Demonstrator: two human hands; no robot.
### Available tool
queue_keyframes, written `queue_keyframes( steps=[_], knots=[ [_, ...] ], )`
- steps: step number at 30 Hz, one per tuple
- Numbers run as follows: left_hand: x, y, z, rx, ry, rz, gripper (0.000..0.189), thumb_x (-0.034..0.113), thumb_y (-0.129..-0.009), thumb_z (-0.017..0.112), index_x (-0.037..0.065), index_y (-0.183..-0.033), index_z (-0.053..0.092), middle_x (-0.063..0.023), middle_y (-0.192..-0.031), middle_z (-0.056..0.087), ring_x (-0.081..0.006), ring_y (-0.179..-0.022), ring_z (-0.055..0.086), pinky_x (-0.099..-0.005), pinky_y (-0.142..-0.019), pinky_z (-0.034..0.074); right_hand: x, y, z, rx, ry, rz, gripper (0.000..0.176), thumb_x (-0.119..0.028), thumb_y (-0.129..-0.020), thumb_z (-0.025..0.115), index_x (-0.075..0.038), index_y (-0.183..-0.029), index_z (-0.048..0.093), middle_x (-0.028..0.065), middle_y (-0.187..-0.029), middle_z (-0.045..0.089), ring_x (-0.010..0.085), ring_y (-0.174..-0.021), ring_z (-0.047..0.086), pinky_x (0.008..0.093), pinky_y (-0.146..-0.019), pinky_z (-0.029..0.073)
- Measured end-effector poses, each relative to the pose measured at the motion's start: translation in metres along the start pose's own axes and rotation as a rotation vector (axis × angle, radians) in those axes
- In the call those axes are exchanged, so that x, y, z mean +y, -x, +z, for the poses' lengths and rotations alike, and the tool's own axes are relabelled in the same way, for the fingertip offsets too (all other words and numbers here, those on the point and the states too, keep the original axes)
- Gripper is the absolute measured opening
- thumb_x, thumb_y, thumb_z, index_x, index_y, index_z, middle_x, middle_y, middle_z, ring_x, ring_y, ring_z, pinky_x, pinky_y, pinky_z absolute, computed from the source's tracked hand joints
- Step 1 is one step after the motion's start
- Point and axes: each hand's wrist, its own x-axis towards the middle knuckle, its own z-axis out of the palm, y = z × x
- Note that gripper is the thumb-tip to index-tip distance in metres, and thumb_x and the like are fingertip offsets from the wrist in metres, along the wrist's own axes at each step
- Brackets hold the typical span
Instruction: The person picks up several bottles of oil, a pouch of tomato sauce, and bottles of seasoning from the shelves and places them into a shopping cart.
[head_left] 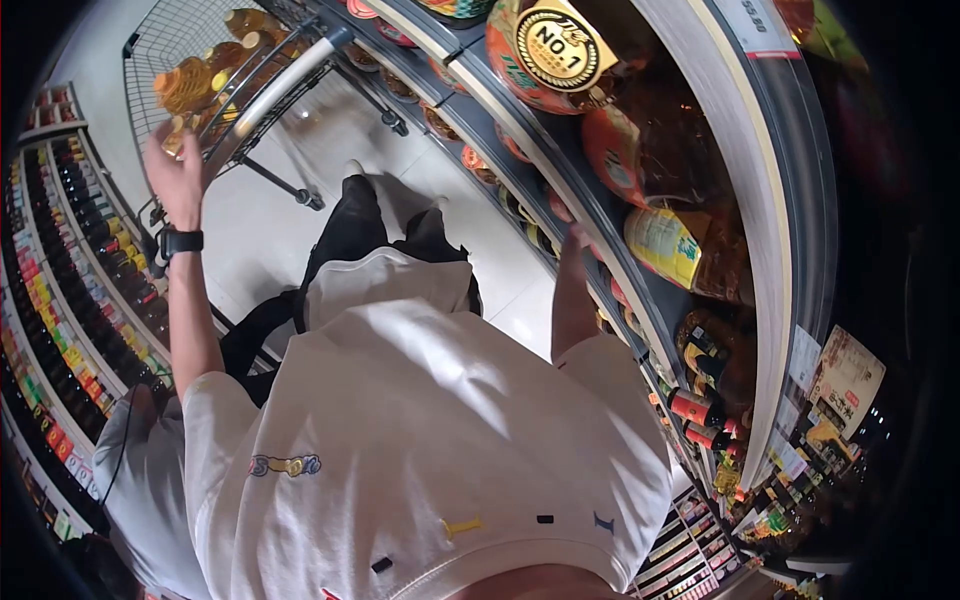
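My left hand (176,178), with a dark band on its wrist, is over the near end of the shopping cart's handle (285,88). Its thumb and fingers stand apart and point toward the bottles of amber oil (185,88) in the wire cart (140,70). One bottle shows between thumb and fingers. My right forearm (573,300) reaches down beside the shelf edge on the right; only the narrow end of my right hand (577,238) shows there, its fingers hidden.
Large oil bottles (665,245) line the shelves on my right, near a price tag (755,25). Rows of smaller bottles fill the shelf (85,240) on the left. Another person in a light top (150,500) is close behind my left side. Pale tiles (420,150) cover the floor.
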Motion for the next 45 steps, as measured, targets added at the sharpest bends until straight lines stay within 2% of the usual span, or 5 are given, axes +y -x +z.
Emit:
queue_keyframes(
  steps=[8, 12, 23, 26, 45],
  knots=[
    [0.196, 0.122, 0.117, -0.823, 0.625, 0.049, 0.020, 0.011, -0.084, 0.058, 0.003, -0.101, 0.062, -0.0142, -0.083, 0.068, -0.0260, -0.077, 0.068, -0.0352, -0.070, 0.053, -0.014, 0.037, 0.007, 0.024, -0.637, 0.057, 0.050, -0.020, -0.093, 0.052, 0.000, -0.137, 0.039, 0.0320, -0.136, 0.041, 0.0506, -0.122, 0.042, 0.0548, -0.102, 0.035],
    [0.271, 0.215, 0.222, -1.458, 0.438, 0.205, 0.058, 0.033, -0.084, 0.066, 0.002, -0.130, 0.049, -0.0243, -0.114, 0.063, -0.0369, -0.108, 0.061, -0.0411, -0.093, 0.048, -0.011, 0.058, -0.015, -0.058, -0.877, 0.070, 0.064, -0.031, -0.096, 0.052, 0.004, -0.143, 0.026, 0.0323, -0.144, 0.027, 0.0494, -0.133, 0.026, 0.0549, -0.110, 0.022],
    [0.353, 0.315, 0.285, -0.893, 0.751, 0.441, 0.061, 0.047, -0.070, 0.074, 0.012, -0.119, 0.061, -0.0215, -0.122, 0.057, -0.0413, -0.118, 0.050, -0.0475, -0.101, 0.038, -0.021, 0.088, -0.099, 0.115, -1.428, -0.314, 0.077, -0.032, -0.085, 0.066, 0.004, -0.141, 0.026, 0.0290, -0.139, 0.027, 0.0456, -0.128, 0.032, 0.0514, -0.109, 0.022],
    [0.340, 0.326, 0.306, -1.078, 0.865, 0.438, 0.067, 0.048, -0.068, 0.075, 0.019, -0.125, 0.057, -0.0205, -0.133, 0.048, -0.0442, -0.128, 0.035, -0.0545, -0.107, 0.023, 0.017, 0.093, -0.118, -0.009, -0.377, -0.708, 0.091, -0.023, -0.077, 0.074, 0.002, -0.145, 0.020, 0.0347, -0.150, 0.010, 0.0535, -0.138, 0.014, 0.0558, -0.112, 0.019],
    [0.326, 0.310, 0.298, -1.168, 0.509, 0.844, 0.072, 0.045, -0.077, 0.070, 0.023, -0.141, 0.043, -0.0170, -0.155, 0.023, -0.0426, -0.145, 0.003, -0.0535, -0.119, 0.004, 0.023, 0.065, -0.195, -0.465, 0.042, -1.242, 0.034, -0.020, -0.071, 0.075, -0.004, -0.098, 0.063, 0.0164, -0.097, 0.065, 0.0316, -0.090, 0.065, 0.0411, -0.075, 0.053]
  ],
)
